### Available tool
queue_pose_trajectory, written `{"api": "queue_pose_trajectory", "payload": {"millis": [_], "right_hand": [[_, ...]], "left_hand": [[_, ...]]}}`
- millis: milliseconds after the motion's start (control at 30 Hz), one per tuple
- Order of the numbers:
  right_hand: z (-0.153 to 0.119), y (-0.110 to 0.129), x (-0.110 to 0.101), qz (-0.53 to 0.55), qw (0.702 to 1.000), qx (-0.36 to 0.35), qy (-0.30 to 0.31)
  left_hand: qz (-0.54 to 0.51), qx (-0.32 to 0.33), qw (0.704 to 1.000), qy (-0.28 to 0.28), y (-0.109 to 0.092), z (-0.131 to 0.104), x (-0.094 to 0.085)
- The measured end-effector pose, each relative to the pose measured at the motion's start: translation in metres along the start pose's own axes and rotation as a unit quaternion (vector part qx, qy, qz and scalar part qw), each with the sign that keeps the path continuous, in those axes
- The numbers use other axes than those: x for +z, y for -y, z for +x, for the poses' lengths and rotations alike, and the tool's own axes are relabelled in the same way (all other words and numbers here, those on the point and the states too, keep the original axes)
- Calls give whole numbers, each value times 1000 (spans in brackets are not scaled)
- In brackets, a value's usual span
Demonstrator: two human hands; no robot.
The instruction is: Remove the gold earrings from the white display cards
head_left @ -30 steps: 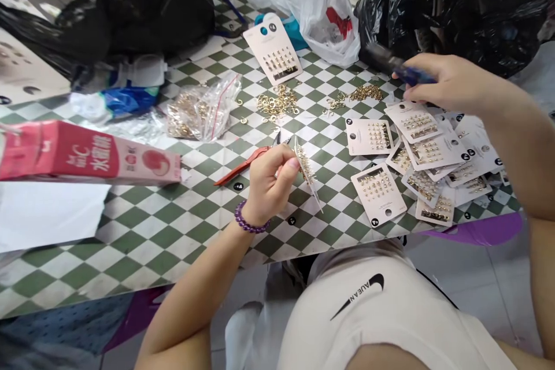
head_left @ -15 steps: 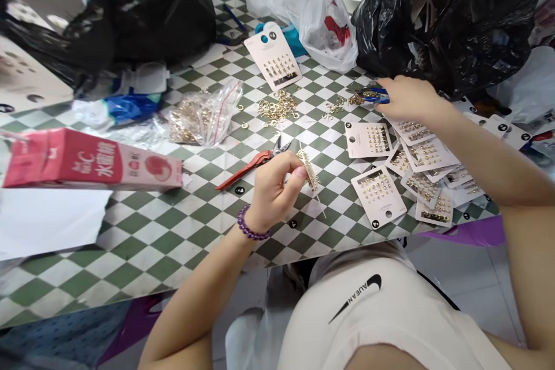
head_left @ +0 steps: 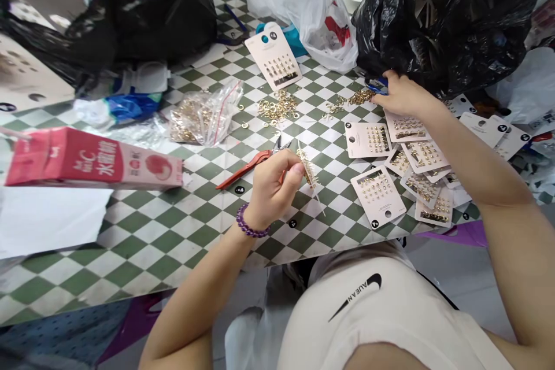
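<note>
Right hand (head_left: 404, 95) shifted leftward, gripping pliers (head_left: 376, 89), clear bag (head_left: 224, 108) holding gold pieces (head_left: 188, 120)

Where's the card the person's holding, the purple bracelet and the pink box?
Held card (head_left: 308, 170): head view, on its gold-studded face.
Purple bracelet (head_left: 248, 229): head view, on its beads.
Pink box (head_left: 97, 161): head view, printed side.
</note>
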State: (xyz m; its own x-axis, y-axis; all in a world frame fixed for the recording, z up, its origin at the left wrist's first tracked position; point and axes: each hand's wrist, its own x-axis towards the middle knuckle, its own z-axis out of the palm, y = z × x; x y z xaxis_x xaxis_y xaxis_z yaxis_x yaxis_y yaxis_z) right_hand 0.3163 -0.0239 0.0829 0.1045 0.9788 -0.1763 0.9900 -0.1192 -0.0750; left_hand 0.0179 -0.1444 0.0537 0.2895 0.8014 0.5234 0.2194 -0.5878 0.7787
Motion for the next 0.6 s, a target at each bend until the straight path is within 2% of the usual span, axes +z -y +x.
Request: {"api": "queue_pose_trajectory", "payload": {"millis": [233, 400, 600], "right_hand": [[-5, 15, 0, -90, 996, -5, -14], [2, 13, 2, -112, 994, -1, -2], [7, 9, 5, -105, 994, -15, -17]], "left_hand": [[-1, -7, 1000, 2, 0, -1, 0], [2, 4, 1000, 5, -1, 0, 0], [5, 1, 1000, 7, -1, 1, -1]]}}
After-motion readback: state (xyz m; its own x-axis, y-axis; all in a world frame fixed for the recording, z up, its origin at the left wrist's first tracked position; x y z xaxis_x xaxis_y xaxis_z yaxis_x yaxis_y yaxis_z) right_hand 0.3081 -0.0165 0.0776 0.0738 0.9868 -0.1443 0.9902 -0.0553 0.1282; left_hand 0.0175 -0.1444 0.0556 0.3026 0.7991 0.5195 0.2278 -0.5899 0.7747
